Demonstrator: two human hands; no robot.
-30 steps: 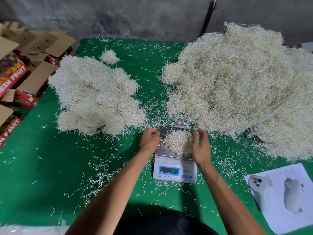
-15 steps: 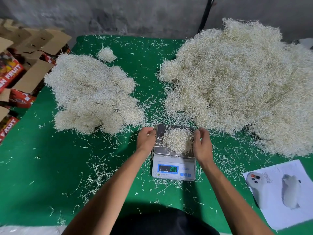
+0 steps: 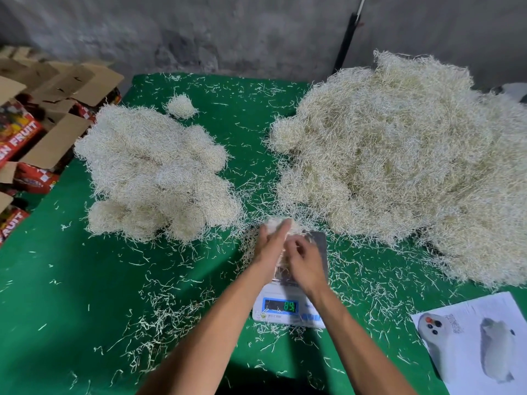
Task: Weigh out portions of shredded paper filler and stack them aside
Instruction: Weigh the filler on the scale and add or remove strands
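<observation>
Both my hands are cupped round one portion of shredded paper [image 3: 278, 225], so my grip is narrow and full: my left hand [image 3: 271, 246] wraps it from the near-left with fingers reaching over the top, and my right hand [image 3: 303, 259] presses in from the right. I hold it from both sides because loose shreds fall apart unless squeezed into a wad. Motion blur hides exactly how each finger lies.

The wad sits over the far-left edge of the scale [image 3: 288, 305], above its steel pan [image 3: 318, 240], and I cannot tell whether it touches the pan. The display [image 3: 281, 305] glows green; the digits look like 89, though they are blurred.

To my left on the green bench [image 3: 71, 295] lies the stack of weighed portions [image 3: 154, 172], rounded wads heaped together, near enough for a short carry. One small wad [image 3: 182, 106] sits apart behind it. To my right spreads the big loose heap [image 3: 407, 166], my supply, just beside the scale for easy pulling. Stray shreds litter the cloth. A printed sheet [image 3: 479, 337] lies at the near right, and cardboard boxes [image 3: 42, 115] stand off the left edge.
</observation>
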